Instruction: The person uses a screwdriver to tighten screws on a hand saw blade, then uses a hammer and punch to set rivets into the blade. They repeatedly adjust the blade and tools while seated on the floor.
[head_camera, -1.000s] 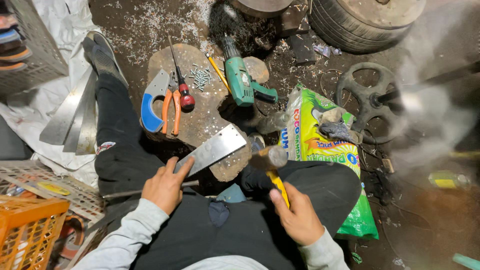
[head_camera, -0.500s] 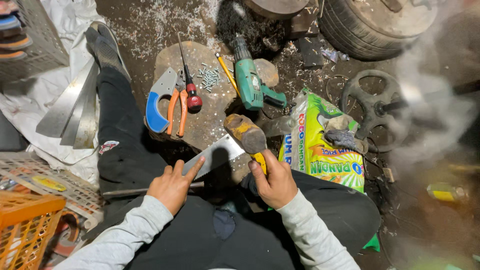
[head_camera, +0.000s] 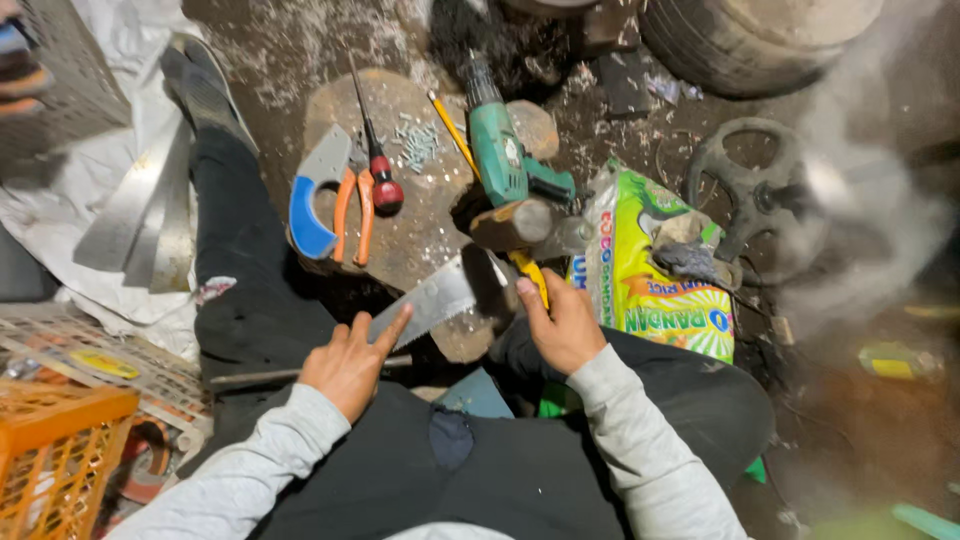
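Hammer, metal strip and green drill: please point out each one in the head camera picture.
hammer (head_camera: 512, 224), head view, on its blunt head above the strip.
metal strip (head_camera: 436, 300), head view, on its flat middle over the stone.
green drill (head_camera: 500, 160), head view, on its green body.

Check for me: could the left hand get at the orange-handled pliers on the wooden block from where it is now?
Probably yes. The left hand rests on the metal strip, and the pliers lie uncovered on the wooden block just beyond it, with nothing between them. It would have to let go of the strip first.
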